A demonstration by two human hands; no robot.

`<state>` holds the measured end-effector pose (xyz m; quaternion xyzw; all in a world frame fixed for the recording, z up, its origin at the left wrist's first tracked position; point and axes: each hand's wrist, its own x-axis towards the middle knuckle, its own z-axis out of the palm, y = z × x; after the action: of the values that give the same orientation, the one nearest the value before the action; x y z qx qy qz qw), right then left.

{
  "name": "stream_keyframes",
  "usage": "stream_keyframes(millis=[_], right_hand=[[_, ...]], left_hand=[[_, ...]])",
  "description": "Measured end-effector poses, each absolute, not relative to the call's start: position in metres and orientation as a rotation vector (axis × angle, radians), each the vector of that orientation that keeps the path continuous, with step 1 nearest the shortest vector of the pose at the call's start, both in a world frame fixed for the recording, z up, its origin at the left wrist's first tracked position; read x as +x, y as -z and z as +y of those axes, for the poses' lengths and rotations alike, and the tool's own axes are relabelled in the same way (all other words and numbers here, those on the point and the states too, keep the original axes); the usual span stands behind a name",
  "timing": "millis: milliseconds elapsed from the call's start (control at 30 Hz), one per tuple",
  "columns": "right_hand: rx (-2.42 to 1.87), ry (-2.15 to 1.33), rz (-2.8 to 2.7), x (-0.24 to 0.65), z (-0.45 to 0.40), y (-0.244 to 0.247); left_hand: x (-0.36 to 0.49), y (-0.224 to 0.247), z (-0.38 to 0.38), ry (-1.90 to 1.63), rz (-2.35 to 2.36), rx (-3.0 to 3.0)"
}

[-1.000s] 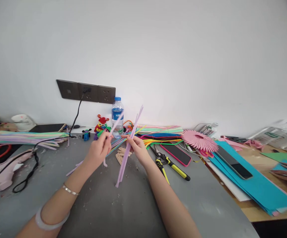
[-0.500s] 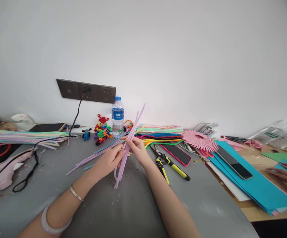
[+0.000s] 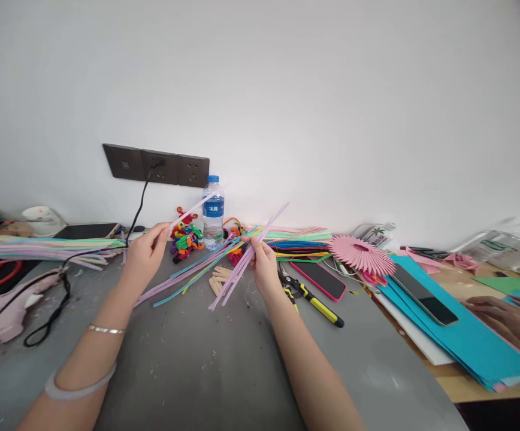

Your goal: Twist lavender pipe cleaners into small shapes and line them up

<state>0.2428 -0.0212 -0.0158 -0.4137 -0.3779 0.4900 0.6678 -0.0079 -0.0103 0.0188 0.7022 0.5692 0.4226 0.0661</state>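
— What is in the hands, seen from your far desk?

— On my feed, the left hand (image 3: 148,254), left of the centre of the frame, has thumb and fingers pressed together on one lilac stem (image 3: 189,213); the stem points up and to the right, and its upper part crosses in front of the water bottle (image 3: 214,211); whether it touches, I cannot tell.

— And the right one?

— The right hand (image 3: 262,258), near the centre, is clamped with thumb and fingers on a loose bundle of lilac stems (image 3: 233,277); they slant, low end to the left, high end to the right; I cannot count them exactly.

— How do you judge their handling?

— Very light, I think, and soft outside; they look like pipe cleaners, so I expect a bendable core and little slipping, but a hard squeeze may leave a kink; I would grip the bundle around its middle, and the single stem near its lower end.

— What is around?

— Just left of the bundle, wooden sticks (image 3: 218,280); right of the right hand, yellow-handled cutters (image 3: 320,306) and a pink-edged phone (image 3: 322,280); at the right edge, another person's hand (image 3: 507,320) by the blue paper (image 3: 471,338).
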Motion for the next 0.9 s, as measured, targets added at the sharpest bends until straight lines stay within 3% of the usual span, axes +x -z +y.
stream_keyframes(millis=[133,333,633,900], right_hand=[[-0.935,-1.104,-0.86,0.243,-0.021,0.015],[-0.937,-1.104,-0.859,0.245,-0.02,0.016],[-0.908,-1.13,-0.85,0.247,-0.018,0.02],[-0.92,-1.121,-0.856,0.245,-0.016,0.022]], left_hand=[[-0.028,-0.007,0.009,-1.234,1.685,2.218],[-0.04,-0.002,0.016,-1.387,1.9,1.899],[-0.053,0.01,0.017,-0.605,2.31,2.013],[-0.039,0.01,0.018,-0.83,2.185,2.202]])
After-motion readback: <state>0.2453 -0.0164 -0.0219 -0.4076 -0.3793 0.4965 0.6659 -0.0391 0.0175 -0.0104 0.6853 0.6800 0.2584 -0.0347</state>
